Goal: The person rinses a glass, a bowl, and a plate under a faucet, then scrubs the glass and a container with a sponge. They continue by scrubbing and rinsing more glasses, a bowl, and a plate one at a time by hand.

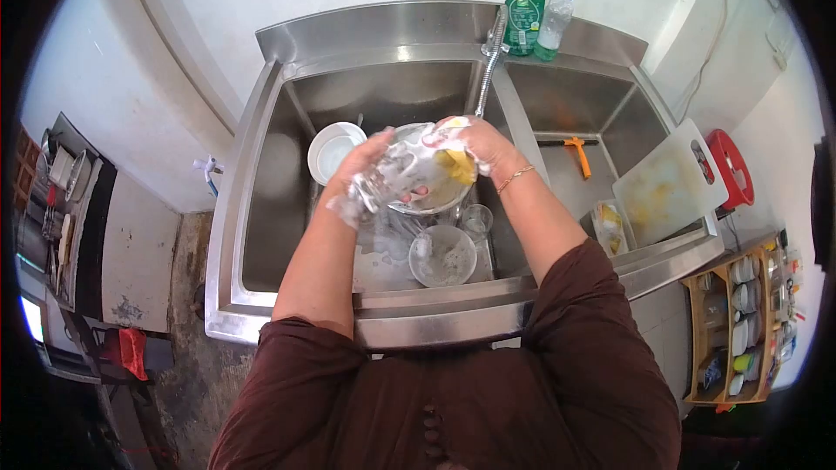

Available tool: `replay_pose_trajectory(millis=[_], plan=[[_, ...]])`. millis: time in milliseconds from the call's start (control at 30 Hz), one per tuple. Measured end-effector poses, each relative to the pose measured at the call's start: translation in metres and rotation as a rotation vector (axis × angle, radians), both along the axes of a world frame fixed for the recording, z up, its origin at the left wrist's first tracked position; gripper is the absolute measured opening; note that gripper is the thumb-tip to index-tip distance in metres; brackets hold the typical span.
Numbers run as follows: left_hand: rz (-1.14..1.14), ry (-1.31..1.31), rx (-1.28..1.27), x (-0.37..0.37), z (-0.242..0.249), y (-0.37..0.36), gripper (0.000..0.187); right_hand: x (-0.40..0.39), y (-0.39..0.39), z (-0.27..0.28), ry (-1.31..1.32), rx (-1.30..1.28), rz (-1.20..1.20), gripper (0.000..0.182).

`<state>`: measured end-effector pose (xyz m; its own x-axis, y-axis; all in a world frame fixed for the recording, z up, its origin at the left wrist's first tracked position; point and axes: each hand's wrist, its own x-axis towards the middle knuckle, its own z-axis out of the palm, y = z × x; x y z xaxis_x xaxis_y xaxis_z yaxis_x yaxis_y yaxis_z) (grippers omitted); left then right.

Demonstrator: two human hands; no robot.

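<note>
On my feed the right hand (489,144) curls round a soft yellow sponge (455,165) — lathered — and the left hand (360,162) curves about a blurred, foam-coated item (396,171), above the steel sink (370,87).

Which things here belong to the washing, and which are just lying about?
Likely in the job:
yellow sponge in the right hand
sudsy object beside it, too blurred to name
white bowl, sudsy bowl, small glass

Likely just lying about:
orange-handled squeegee
stained cutting board, perhaps for later
red plastic item behind it
</note>
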<state>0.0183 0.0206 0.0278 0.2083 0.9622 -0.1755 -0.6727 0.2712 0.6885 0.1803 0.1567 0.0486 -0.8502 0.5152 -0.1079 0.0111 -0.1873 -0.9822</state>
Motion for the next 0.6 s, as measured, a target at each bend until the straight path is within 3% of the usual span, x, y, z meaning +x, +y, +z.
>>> replay_pose_trajectory(millis=[67, 100, 233, 300, 367, 400, 467, 500, 567, 600], plan=[[0.219, -0.125, 0.009, -0.009, 0.001, -0.005, 0.062, -0.004, -0.003, -0.008, 0.048, -0.103, -0.066, 0.018], [0.220, -0.127, 0.008, -0.014, -0.002, -0.005, 0.062, -0.008, -0.004, -0.015, 0.089, -0.212, -0.125, 0.016], [0.486, 0.057, 0.129, -0.027, -0.031, 0.019, 0.044, -0.020, -0.017, -0.021, 0.232, -0.376, -0.206, 0.015], [0.796, 0.032, 0.001, -0.024, -0.046, 0.032, 0.033, -0.023, -0.047, -0.014, 0.131, -0.355, -0.292, 0.017], [0.801, -0.054, -0.052, -0.027, -0.055, 0.036, 0.023, -0.030, -0.070, -0.019, 0.258, -0.012, -0.293, 0.020], [0.806, -0.088, -0.054, -0.029, -0.059, 0.034, 0.019, -0.031, -0.076, -0.019, 0.259, -0.014, -0.290, 0.020], [0.816, -0.065, -0.071, -0.035, -0.064, 0.030, 0.015, -0.034, -0.085, -0.021, -0.066, 0.982, 0.153, 0.031], [0.815, -0.063, -0.070, -0.035, -0.063, 0.030, 0.015, -0.033, -0.091, -0.034, -0.064, 0.982, 0.152, 0.031], [0.842, 0.351, -0.303, -0.035, -0.061, 0.032, 0.019, -0.038, -0.092, -0.079, 0.159, 1.534, -0.106, 0.039], [0.932, 0.477, -0.402, -0.028, -0.058, 0.030, 0.021, -0.040, -0.089, -0.084, -0.180, 1.378, 0.081, 0.041]])
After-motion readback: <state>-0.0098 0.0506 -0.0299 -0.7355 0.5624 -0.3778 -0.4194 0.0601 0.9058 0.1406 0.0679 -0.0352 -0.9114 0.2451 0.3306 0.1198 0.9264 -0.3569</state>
